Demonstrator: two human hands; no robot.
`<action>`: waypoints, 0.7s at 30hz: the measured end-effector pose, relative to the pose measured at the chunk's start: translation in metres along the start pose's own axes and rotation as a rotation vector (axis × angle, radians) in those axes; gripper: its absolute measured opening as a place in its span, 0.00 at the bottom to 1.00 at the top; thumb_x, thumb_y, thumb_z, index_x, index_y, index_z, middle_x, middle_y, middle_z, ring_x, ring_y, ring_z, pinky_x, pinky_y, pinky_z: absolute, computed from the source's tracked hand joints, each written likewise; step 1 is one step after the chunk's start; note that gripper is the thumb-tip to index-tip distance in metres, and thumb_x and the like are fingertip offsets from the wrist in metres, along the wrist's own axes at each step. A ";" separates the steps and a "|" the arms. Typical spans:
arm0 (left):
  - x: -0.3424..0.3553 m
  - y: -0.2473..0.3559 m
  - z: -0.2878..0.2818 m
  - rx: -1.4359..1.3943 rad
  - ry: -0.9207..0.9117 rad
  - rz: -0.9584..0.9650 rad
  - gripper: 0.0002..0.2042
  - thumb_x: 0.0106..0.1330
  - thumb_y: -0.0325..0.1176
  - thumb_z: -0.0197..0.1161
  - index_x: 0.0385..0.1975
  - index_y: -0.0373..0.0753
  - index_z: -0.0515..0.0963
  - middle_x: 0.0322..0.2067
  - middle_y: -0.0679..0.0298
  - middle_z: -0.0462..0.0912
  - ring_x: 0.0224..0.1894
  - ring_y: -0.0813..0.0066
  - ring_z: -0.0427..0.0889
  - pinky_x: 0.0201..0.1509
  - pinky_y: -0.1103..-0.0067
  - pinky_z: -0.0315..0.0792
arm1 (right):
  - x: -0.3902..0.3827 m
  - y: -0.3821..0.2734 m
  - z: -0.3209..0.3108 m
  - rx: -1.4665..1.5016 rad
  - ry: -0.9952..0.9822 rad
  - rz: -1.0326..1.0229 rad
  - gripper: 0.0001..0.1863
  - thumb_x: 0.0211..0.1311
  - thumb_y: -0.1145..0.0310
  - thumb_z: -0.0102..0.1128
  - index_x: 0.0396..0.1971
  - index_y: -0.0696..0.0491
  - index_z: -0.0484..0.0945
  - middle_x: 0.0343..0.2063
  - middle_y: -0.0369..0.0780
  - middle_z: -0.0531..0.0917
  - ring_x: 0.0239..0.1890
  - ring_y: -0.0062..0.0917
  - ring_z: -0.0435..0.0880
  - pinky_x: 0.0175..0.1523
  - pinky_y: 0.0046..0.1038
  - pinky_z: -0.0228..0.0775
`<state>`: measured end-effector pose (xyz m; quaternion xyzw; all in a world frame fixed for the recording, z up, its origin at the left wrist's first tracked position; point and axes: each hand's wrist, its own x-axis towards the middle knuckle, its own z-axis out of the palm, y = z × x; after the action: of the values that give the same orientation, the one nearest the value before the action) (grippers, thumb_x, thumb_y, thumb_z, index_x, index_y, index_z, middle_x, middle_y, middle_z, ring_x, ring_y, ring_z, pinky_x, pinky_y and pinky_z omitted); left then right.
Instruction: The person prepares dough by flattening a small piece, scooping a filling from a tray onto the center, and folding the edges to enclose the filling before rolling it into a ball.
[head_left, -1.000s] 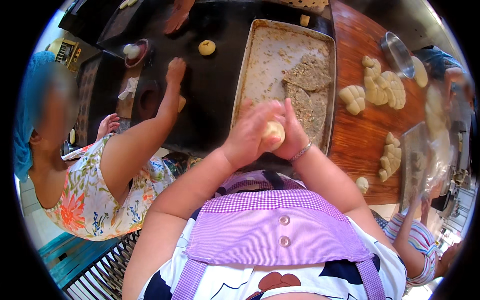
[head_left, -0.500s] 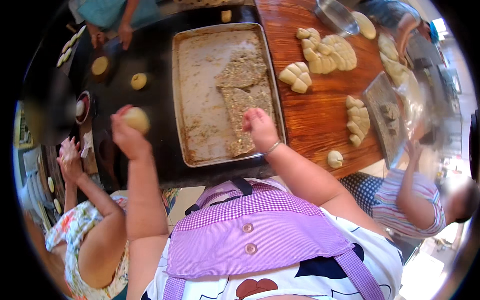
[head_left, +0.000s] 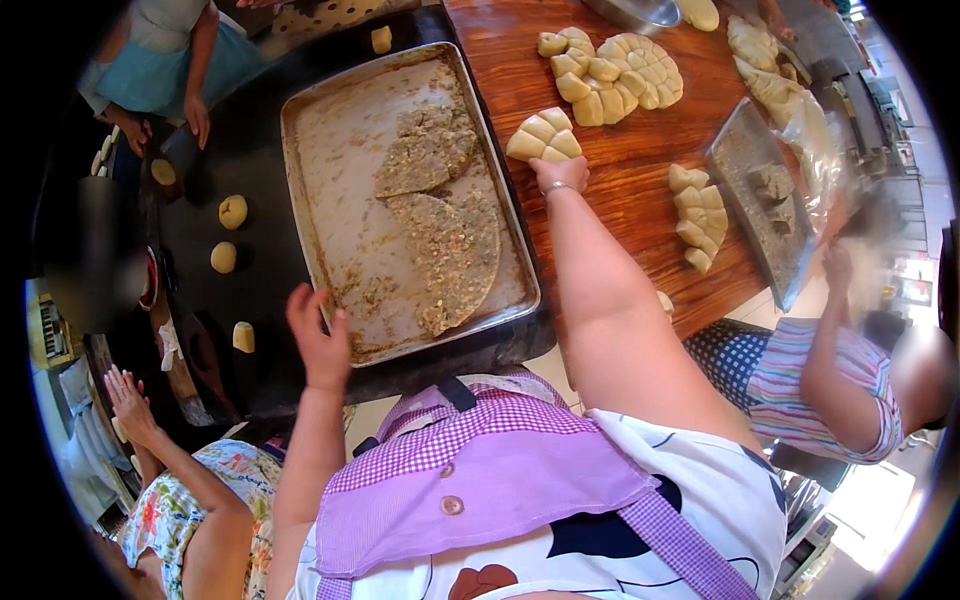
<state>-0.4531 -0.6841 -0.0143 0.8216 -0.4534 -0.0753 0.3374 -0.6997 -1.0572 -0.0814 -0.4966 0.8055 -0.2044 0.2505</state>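
Observation:
My right hand [head_left: 562, 174] reaches onto the wooden table, its fingers closed on the near edge of a small cluster of dough balls [head_left: 543, 135]; the fingertips are partly hidden by the dough. My left hand [head_left: 322, 338] hovers by the tray's near left corner, fingers apart, holding nothing. Between the arms lies a large metal baking tray [head_left: 350, 130]. On its right half is a chopped, speckled filling [head_left: 450, 245], pressed into flat sections. Left of the tray, pale dough pieces [head_left: 223, 257] sit on the black surface [head_left: 265, 300].
A larger dough cluster [head_left: 645, 75] and another cluster [head_left: 700, 215] lie on the wooden table [head_left: 620, 160]. A metal bowl [head_left: 640, 14] stands far back; a grey tray [head_left: 765, 200] is at the right. Co-workers stand left, far left and right, one with hands pressed together [head_left: 132, 405].
My left hand has let go of a dough ball and drawn back toward the tray's corner. My right hand has gone from above the filling to the dough cluster. The view has shifted.

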 end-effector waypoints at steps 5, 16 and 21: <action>-0.021 0.039 0.006 -0.106 -0.230 0.022 0.19 0.57 0.23 0.61 0.50 0.37 0.74 0.57 0.51 0.69 0.62 0.52 0.67 0.67 0.66 0.60 | 0.007 0.035 0.012 0.214 0.071 -0.098 0.31 0.37 0.58 0.79 0.39 0.59 0.74 0.39 0.52 0.82 0.42 0.47 0.82 0.50 0.40 0.74; -0.024 0.047 0.016 -0.352 -0.317 -0.073 0.16 0.60 0.23 0.59 0.49 0.37 0.75 0.56 0.55 0.71 0.63 0.57 0.67 0.67 0.70 0.61 | -0.042 0.172 -0.067 0.449 -0.151 -0.329 0.26 0.43 0.74 0.68 0.46 0.55 0.72 0.44 0.42 0.75 0.48 0.32 0.75 0.55 0.30 0.69; -0.030 0.061 0.026 -0.280 -0.436 0.010 0.16 0.61 0.24 0.59 0.50 0.39 0.74 0.57 0.57 0.71 0.62 0.60 0.68 0.64 0.71 0.63 | -0.064 0.150 -0.098 -0.034 -0.111 -0.422 0.42 0.44 0.65 0.73 0.61 0.51 0.62 0.56 0.46 0.69 0.60 0.41 0.67 0.64 0.39 0.63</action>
<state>-0.5238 -0.6946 -0.0016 0.7289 -0.5046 -0.3109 0.3427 -0.8393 -0.9278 -0.0782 -0.6689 0.6719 -0.2112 0.2377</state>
